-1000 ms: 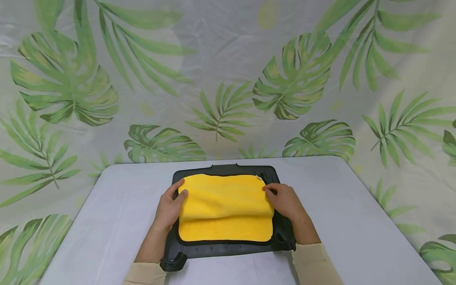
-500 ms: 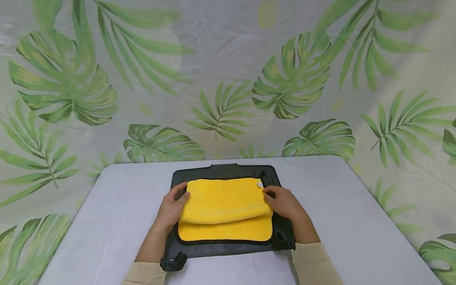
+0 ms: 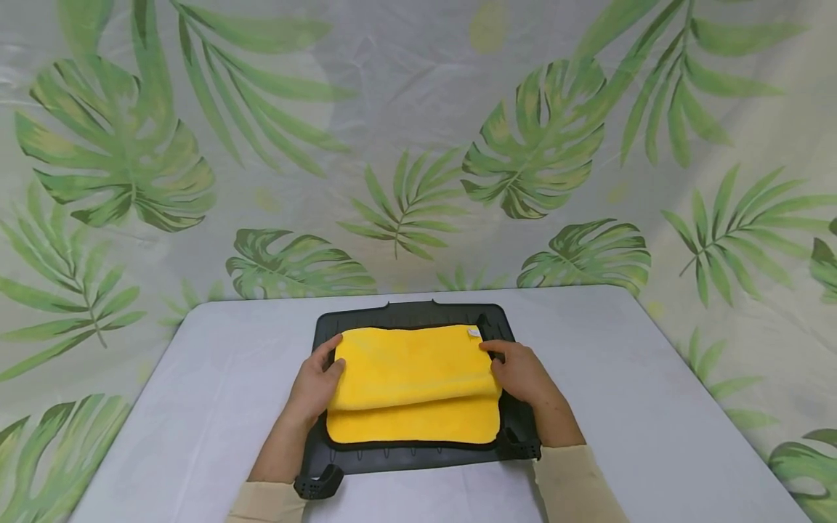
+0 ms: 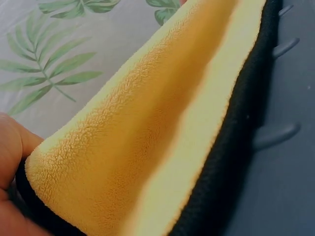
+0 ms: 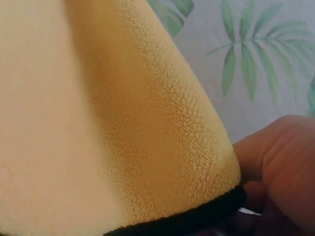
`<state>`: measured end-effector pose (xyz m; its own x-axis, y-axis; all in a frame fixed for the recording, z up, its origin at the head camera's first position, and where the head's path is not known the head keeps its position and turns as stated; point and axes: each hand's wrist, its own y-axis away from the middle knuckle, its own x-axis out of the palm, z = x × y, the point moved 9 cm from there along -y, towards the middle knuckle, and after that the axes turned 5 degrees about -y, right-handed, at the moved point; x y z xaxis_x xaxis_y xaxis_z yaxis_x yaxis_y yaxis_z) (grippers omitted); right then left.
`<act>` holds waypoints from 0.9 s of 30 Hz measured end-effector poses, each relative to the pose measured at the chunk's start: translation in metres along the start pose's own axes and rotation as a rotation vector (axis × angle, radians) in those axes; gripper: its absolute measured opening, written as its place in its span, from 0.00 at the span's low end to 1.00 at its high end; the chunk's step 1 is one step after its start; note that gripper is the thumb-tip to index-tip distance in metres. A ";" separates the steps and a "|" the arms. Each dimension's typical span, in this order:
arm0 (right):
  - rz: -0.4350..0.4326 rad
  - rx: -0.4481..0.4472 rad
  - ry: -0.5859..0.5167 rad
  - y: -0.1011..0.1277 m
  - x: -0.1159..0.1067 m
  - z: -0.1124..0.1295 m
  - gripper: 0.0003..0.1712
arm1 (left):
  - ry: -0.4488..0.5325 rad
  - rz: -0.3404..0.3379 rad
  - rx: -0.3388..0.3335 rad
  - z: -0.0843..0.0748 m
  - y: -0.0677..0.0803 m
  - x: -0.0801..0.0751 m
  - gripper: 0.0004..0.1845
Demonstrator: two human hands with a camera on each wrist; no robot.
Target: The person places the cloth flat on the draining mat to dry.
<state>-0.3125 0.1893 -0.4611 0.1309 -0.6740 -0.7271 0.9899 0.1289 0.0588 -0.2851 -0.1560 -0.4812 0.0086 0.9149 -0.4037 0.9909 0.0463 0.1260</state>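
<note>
Yellow microfiber towel [image 3: 412,385] lies on a dark plastic tray [image 3: 405,314] in the middle of the grey tabletop [image 3: 216,378]. It is folded over: the upper layer covers most of the lower one, and a strip of the lower layer shows at the near side. The head view shows a small white label [image 3: 474,333] at the far right corner of the towel.

The left hand [image 3: 314,381] holds the left edge of the upper layer, with the thumb on top of the cloth and the fingers curled at the edge. The right hand [image 3: 519,370] holds the right edge in the same manner, thumb on top near the label.

The 2 wrist views show what the head view does not: the fluffy, looped texture of the cloth and a black hem along its border. In the left wrist view the towel [image 4: 147,147] is lifted as a fold above the tray [image 4: 290,162], and only a part of the hand [image 4: 12,172] shows at the corner. In the right wrist view the fingers [image 5: 280,162] pinch the hemmed corner of the towel [image 5: 98,123].

A leaf-print backdrop [image 3: 536,145] hangs behind the tabletop.
</note>
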 end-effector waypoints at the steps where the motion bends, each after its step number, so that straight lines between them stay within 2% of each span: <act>1: -0.015 0.005 -0.009 -0.001 -0.002 -0.001 0.24 | 0.006 -0.005 -0.002 0.001 -0.001 -0.001 0.29; 4: -0.050 0.019 -0.027 -0.001 -0.005 -0.002 0.23 | 0.013 -0.014 -0.001 0.001 -0.002 -0.002 0.30; 16: -0.062 0.023 0.012 -0.002 -0.006 -0.007 0.20 | 0.004 0.010 -0.018 0.005 0.000 -0.002 0.30; 21: -0.033 0.020 -0.001 -0.003 -0.001 -0.009 0.20 | -0.037 0.050 -0.017 0.006 0.001 0.003 0.30; 27: 0.009 0.027 -0.017 -0.004 0.005 -0.011 0.21 | -0.083 0.058 -0.028 0.008 0.000 0.007 0.32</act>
<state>-0.3164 0.1935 -0.4725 0.1404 -0.6849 -0.7150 0.9898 0.1157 0.0835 -0.2841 -0.1531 -0.4906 0.0777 0.8799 -0.4687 0.9844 0.0067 0.1756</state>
